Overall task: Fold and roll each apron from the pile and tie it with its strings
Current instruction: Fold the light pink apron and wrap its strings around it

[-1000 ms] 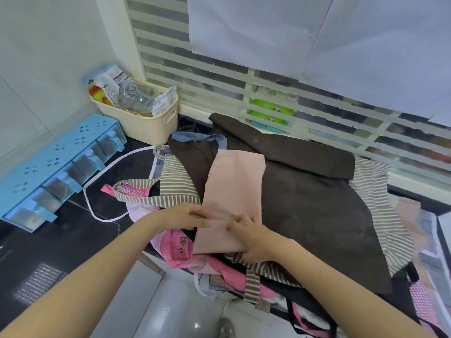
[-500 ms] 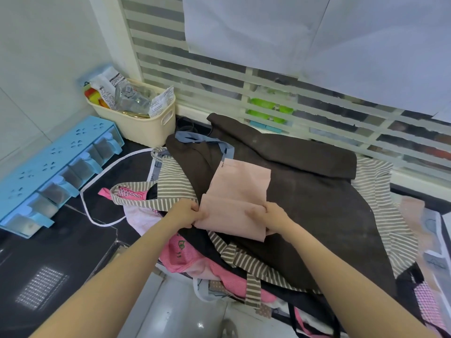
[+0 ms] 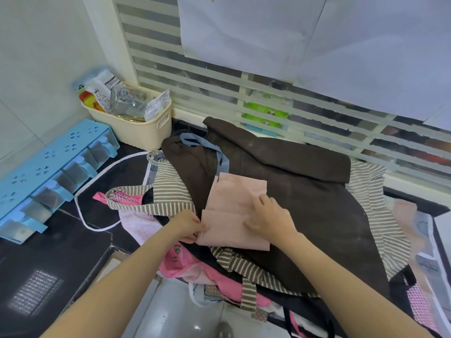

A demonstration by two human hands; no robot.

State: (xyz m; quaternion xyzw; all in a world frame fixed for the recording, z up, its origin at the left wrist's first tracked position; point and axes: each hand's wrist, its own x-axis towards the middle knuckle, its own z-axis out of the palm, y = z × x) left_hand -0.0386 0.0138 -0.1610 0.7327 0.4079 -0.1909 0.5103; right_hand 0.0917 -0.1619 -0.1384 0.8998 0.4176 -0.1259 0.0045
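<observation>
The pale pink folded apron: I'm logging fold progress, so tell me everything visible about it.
The pale pink folded apron is plain matte cloth, folded into a narrow panel with its near end doubled over. It lies flat on the dark brown apron atop the pile. The left hand pinches its near left edge; the right hand presses flat on it.

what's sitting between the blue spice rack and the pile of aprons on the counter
In the head view, a white cord loops over the black counter between the blue spice rack and the apron pile; the rest is bare counter.
</observation>
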